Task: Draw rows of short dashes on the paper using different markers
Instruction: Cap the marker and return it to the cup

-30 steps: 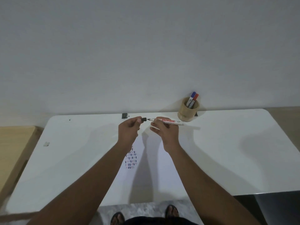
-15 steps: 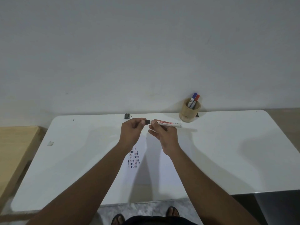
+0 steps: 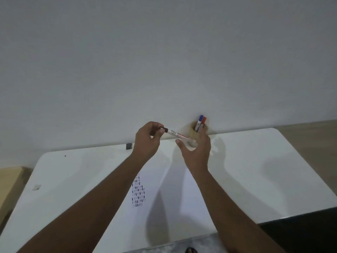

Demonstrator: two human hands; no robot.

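Observation:
A white marker (image 3: pixel 177 135) with a black cap is held in the air above the table's back edge. My left hand (image 3: pixel 146 141) pinches it at the capped end. My right hand (image 3: pixel 197 150) is just right of it with fingers spread; the marker's rear end lies by its thumb and palm with no grip on it. The white paper (image 3: pixel 173 198) lies on the table below my arms, with rows of short dark, red and blue dashes (image 3: pixel 138 192) near its left side. A wooden cup (image 3: pixel 193 132) behind my right hand holds a blue marker (image 3: pixel 200 119) and a red marker (image 3: pixel 204 120).
The white table (image 3: pixel 264 170) stands against a plain wall. A small black object (image 3: pixel 129 146) sits at its back edge and a small scrap (image 3: pixel 36 187) lies near its left side. A wooden surface (image 3: pixel 11 181) is at far left, a dark surface (image 3: pixel 300 232) at lower right.
The cap went onto the marker's tip. My right hand let go of the barrel and spread out, while my left hand now holds the marker, raised toward the wall. The view tilted up.

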